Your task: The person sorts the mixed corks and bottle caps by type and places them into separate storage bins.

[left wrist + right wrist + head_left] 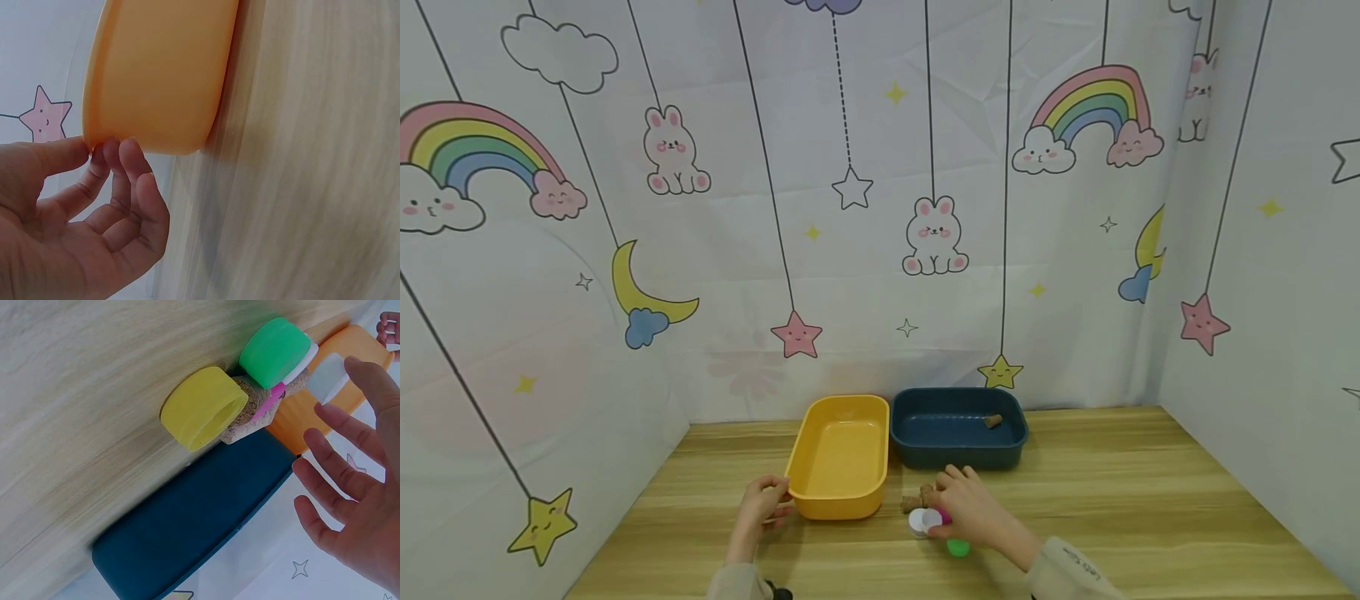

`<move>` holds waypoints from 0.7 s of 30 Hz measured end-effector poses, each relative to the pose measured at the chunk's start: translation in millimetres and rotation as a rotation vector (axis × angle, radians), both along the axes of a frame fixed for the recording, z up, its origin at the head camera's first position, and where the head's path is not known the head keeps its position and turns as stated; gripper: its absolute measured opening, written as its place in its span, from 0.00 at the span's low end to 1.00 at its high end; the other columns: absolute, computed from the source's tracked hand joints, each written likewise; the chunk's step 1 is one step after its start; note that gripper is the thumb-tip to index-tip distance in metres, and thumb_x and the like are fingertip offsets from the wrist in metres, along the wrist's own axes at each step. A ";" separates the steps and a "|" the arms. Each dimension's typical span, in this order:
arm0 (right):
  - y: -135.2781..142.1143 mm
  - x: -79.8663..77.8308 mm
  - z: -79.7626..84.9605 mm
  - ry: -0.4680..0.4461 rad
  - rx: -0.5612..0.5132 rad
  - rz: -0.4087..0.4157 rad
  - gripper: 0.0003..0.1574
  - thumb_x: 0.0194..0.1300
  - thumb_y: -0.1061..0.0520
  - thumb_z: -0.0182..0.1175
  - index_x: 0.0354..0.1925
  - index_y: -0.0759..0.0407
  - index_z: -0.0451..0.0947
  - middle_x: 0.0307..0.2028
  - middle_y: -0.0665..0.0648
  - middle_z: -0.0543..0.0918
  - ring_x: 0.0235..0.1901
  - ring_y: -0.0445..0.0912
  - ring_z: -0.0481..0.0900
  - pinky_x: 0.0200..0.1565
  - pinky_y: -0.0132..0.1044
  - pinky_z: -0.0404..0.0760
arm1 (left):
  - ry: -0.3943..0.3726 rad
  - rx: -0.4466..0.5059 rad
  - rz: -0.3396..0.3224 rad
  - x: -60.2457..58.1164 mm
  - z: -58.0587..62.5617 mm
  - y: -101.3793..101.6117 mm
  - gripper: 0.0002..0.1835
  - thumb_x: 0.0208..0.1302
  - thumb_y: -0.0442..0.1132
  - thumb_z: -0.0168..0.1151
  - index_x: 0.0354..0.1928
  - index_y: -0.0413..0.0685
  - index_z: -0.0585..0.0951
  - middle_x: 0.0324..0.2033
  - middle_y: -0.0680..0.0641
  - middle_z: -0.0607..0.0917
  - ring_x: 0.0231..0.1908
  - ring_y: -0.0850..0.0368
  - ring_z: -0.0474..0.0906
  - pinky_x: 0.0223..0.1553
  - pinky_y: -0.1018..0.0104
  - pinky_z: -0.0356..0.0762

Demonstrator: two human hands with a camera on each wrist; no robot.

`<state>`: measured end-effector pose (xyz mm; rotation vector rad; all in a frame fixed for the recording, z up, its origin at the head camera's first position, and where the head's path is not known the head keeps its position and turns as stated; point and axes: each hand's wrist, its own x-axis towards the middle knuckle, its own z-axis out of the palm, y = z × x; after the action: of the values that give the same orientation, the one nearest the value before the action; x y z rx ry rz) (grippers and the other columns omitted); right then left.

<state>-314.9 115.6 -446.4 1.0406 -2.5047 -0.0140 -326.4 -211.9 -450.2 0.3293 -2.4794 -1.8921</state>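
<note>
My left hand (765,502) pinches the near left rim of a yellow plastic tub (799,505) between thumb and fingertips. In the right wrist view, a white bottle cap (328,378) is pinched between the thumb and index finger of my right hand (356,462), the other fingers spread. Below that hand is a cluster on the table: a green cap (278,353), a yellow cap (203,409), a magenta cap (269,403) largely hidden, and another white cap (917,523). Cork stoppers (912,503) lie beside the caps. The head view hides the yellow cap behind my right hand.
A dark blue tub (917,458) stands right of the yellow one, against the back, with one cork (993,421) inside. A printed cloth (865,275) hangs behind and along both sides of the wood-grain table (1112,483).
</note>
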 end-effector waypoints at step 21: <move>-10.6 -5.6 10.3 0.009 -0.120 -0.041 0.15 0.47 0.41 0.66 0.30 0.47 0.78 0.27 0.45 0.70 0.30 0.40 0.61 0.31 0.30 0.54 | -0.001 0.003 -0.011 1.4 2.6 1.0 0.12 0.66 0.40 0.47 0.38 0.36 0.71 0.28 0.45 0.80 0.21 0.60 0.79 0.22 0.66 0.73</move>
<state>-320.4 105.0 -436.1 0.9380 -2.4847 0.1175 -324.9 -210.9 -447.5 0.3177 -2.4849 -1.8997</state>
